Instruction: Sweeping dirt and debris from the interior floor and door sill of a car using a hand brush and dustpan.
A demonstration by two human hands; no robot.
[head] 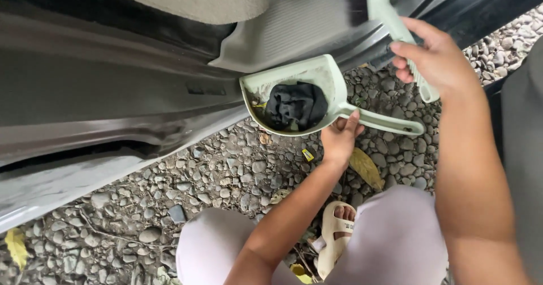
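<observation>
Two hands are engaged: our left hand (339,138) grips the pale green dustpan (294,95) at its handle base, pressed against the car door sill (113,93); our right hand (432,56) clasps the matching brush (390,13). Dark debris (297,105) already lies in the pan, so we judge sweeping is partly done; emptying remains.

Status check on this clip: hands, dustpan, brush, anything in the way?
Left hand grips pale green dustpan at car sill. Right hand grips matching brush on floor mat. Black crumpled cloth sits in pan. Nothing blocking.
</observation>
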